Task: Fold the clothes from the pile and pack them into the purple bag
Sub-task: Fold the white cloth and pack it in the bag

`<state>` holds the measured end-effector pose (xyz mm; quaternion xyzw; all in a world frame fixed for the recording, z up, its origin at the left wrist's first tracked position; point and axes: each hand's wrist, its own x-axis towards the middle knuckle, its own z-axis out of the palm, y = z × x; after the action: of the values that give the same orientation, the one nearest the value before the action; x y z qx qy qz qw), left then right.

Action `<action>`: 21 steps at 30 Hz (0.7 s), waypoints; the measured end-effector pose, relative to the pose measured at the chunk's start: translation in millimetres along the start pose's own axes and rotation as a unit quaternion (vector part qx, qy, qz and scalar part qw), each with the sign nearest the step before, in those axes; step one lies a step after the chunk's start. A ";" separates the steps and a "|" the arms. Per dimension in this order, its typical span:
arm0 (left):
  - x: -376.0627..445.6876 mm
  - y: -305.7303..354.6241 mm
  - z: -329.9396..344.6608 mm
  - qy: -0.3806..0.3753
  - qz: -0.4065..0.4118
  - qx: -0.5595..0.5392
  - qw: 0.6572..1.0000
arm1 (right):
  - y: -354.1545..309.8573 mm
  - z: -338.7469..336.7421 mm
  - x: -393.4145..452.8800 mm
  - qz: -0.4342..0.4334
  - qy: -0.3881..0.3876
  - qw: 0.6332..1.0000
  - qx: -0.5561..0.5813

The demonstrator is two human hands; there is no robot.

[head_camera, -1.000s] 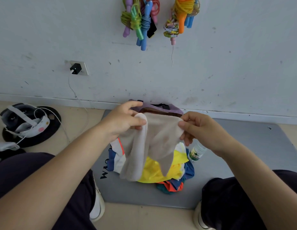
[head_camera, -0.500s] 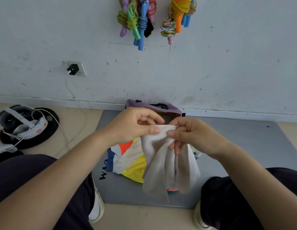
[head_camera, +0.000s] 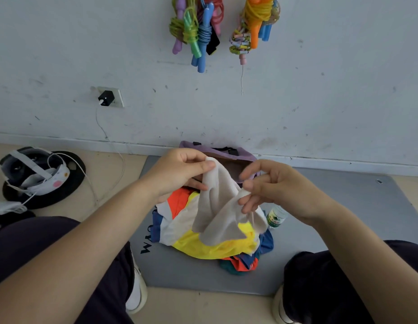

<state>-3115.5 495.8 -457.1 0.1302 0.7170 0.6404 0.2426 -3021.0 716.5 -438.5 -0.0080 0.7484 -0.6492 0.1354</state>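
A beige garment [head_camera: 223,206] hangs in the air above the pile. My left hand [head_camera: 180,170] pinches its top edge between thumb and fingers. My right hand [head_camera: 271,183] pinches another edge of it lower and to the right. Under it lies the pile of clothes [head_camera: 203,239] in yellow, white, orange and blue on the grey mat [head_camera: 331,206]. The purple bag [head_camera: 238,154] stands open behind my hands, against the wall; my hands and the garment hide most of it.
A small plastic bottle [head_camera: 276,217] lies on the mat right of the pile. A headset on a black round stand [head_camera: 39,176] sits at the left with a white cable [head_camera: 102,136] up to a wall socket. Skipping ropes [head_camera: 203,26] hang on the wall. My knees flank the mat.
My hands met at the top of the beige garment, then drew apart again. My right hand now holds a lower edge, and the cloth spreads between both hands.
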 end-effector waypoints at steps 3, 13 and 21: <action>-1.6 0.8 2.8 -0.027 0.002 -0.006 1.000 | -4.8 5.8 -3.2 -0.014 -0.075 0.996 0.051; -7.3 3.4 11.1 -0.017 0.001 -0.051 0.999 | -13.2 16.0 -6.6 -0.120 0.096 0.944 -0.290; -12.1 4.9 23.1 -0.070 -0.008 -0.062 0.996 | -17.3 33.5 -9.7 -0.160 0.109 0.974 -0.116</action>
<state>-3093.9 510.2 -451.5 0.1538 0.6580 0.6709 0.3054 -3007.3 683.0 -423.8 -0.0728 0.8180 -0.5679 -0.0546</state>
